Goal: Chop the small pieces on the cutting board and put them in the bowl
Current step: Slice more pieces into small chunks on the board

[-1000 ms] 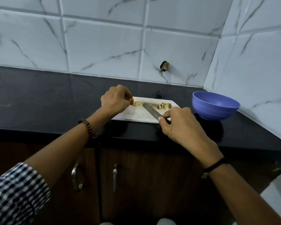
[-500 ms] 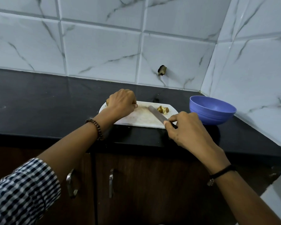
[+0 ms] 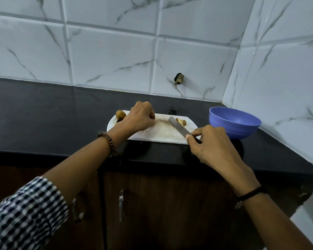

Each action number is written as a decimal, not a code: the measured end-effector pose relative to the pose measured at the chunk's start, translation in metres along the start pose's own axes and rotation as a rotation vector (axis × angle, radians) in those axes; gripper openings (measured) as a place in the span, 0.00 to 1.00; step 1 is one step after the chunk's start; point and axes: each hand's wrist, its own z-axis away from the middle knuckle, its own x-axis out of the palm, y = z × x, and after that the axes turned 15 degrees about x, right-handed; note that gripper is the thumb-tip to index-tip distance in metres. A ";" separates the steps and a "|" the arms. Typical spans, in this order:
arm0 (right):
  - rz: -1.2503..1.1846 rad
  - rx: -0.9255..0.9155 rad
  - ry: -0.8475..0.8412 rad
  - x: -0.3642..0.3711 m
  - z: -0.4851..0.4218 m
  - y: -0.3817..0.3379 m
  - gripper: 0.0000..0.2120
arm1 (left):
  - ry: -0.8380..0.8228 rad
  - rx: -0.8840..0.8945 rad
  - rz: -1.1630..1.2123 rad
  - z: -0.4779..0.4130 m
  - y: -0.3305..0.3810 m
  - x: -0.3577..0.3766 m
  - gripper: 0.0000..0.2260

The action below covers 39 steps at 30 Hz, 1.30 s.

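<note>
A white cutting board (image 3: 163,134) lies on the black counter. My left hand (image 3: 140,117) rests curled on its left half, fingers closed; whether it holds a piece is hidden. A brown chunk (image 3: 120,114) sits at the board's far left corner, just left of that hand. My right hand (image 3: 211,143) grips the handle of a knife (image 3: 178,126) at the board's front right corner, blade lying flat and pointing toward a small pile of chopped pieces (image 3: 181,121) at the back right. The blue bowl (image 3: 233,123) stands right of the board and looks empty.
The black counter (image 3: 52,114) runs left and ends in a front edge above brown cabinet doors with metal handles (image 3: 121,204). Marble-look tiled walls meet in a corner behind the bowl. A small dark stub (image 3: 179,78) sticks out of the back wall.
My left hand slid left across the board and curled down, covering the piece it was pinching. A brown chunk has come into view at the far left. The knife stayed near the chopped pile.
</note>
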 end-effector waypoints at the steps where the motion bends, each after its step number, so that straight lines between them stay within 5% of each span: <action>1: -0.011 -0.004 0.004 0.000 0.000 -0.001 0.15 | 0.014 0.006 0.035 0.000 0.001 -0.001 0.07; 22: -0.195 -0.102 -0.001 0.023 -0.001 -0.014 0.15 | 0.177 -0.006 0.148 0.017 -0.001 0.015 0.02; 39: 0.185 -0.141 0.013 0.026 -0.003 -0.048 0.13 | 0.142 -0.037 0.145 0.021 -0.003 0.012 0.05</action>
